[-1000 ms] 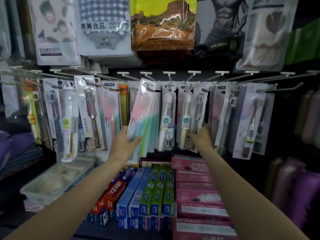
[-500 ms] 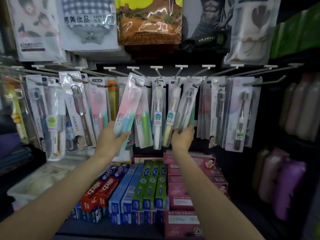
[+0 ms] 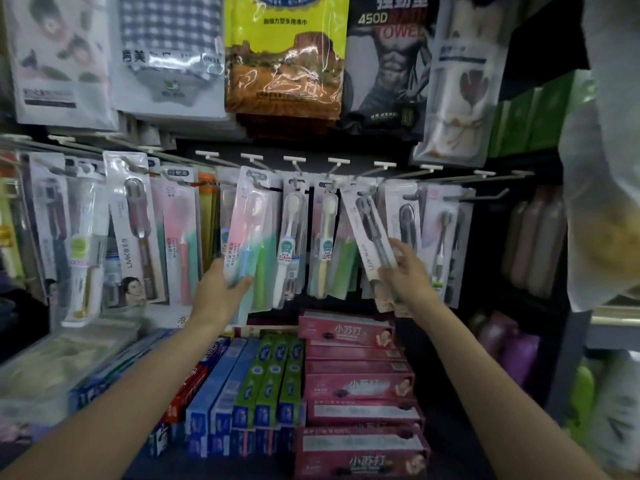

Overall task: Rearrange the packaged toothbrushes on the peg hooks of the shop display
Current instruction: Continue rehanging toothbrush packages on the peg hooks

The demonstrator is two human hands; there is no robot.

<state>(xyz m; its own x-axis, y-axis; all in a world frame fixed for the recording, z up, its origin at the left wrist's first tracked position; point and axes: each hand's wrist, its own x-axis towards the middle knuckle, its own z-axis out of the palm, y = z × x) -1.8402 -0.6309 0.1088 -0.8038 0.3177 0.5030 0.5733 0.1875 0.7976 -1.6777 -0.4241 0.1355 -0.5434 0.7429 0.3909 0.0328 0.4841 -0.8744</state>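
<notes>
A row of packaged toothbrushes hangs from white-tipped peg hooks [image 3: 337, 162] across the display. My left hand [image 3: 221, 294] grips the lower end of a pink-and-teal toothbrush pack [image 3: 246, 225]; its top sits at a hook. My right hand [image 3: 407, 271] pinches the bottom of a clear pack with a dark toothbrush [image 3: 370, 230], tilted with its top leaning left near the hooks. Between the two hang a white brush pack [image 3: 291, 240] and a yellow brush pack [image 3: 325, 242]. Whether the held packs are threaded on their hooks is hidden.
Bagged towels [image 3: 284, 57] hang in the row above. Below lie stacked toothpaste boxes: pink ones [image 3: 349, 336], green ones [image 3: 277, 375], blue ones [image 3: 221, 386]. More toothbrush packs [image 3: 133, 226] fill the left hooks. Bottles [image 3: 533, 244] stand on dark shelves at right.
My right hand has moved right and now pinches the dark-brush pack, tilting it. My left hand keeps its hold on the pink-and-teal pack. The camera has moved closer.
</notes>
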